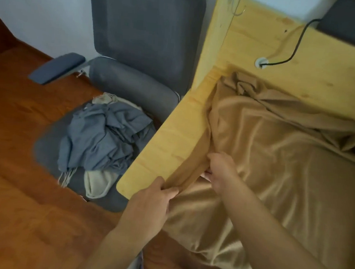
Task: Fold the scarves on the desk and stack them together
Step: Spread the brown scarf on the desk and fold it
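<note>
A large shiny tan scarf (276, 154) lies spread and wrinkled over the pale wooden desk (172, 138), hanging off the near edge. My left hand (152, 204) pinches the scarf's left edge at the desk's near left corner. My right hand (220, 169) grips the same edge a little farther in, fingers curled into the fabric. A crumpled grey-blue scarf (103, 137) and a cream fringed scarf (97, 183) lie piled on the seat of a grey office chair (143, 33) to the left of the desk.
A black cable (291, 54) runs from a grommet hole (261, 62) to a dark device (352, 24) at the desk's back right. The floor (23, 165) is reddish-brown wood. The chair's armrest (57, 67) sticks out to the left.
</note>
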Demonstrator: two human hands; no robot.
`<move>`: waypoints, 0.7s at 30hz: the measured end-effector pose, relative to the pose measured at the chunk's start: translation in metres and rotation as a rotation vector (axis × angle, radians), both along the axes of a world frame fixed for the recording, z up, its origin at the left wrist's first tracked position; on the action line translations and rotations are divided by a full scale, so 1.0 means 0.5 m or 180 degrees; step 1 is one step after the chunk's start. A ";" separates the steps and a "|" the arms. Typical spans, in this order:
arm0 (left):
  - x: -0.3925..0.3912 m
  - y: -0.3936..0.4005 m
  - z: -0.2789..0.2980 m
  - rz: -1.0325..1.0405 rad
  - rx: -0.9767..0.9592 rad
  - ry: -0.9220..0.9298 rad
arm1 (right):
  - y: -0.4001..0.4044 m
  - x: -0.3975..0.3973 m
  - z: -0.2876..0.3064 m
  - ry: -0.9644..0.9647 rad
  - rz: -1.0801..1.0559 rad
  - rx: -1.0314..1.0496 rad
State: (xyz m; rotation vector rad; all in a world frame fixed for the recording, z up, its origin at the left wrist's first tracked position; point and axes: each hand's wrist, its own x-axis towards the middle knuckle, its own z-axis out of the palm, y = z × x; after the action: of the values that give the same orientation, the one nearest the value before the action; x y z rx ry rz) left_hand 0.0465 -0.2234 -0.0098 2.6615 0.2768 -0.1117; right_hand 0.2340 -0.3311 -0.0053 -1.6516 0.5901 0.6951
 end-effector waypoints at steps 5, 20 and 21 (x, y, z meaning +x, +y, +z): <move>0.012 0.006 0.008 0.0716 -0.0313 0.0146 | -0.017 0.016 0.008 0.0350 0.0350 0.0458; 0.003 0.112 0.022 0.1440 -0.1631 0.0803 | -0.086 -0.085 -0.002 -0.3475 0.3908 -0.2166; -0.002 0.113 0.029 0.1399 -0.1640 0.0885 | -0.095 -0.112 -0.002 -0.3306 0.4024 -0.2370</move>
State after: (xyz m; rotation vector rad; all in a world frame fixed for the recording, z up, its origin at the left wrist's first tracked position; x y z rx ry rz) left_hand 0.0453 -0.1670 0.0045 2.0200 0.7971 -0.3590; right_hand 0.1780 -0.3787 -0.0061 -2.6993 -1.1958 0.3168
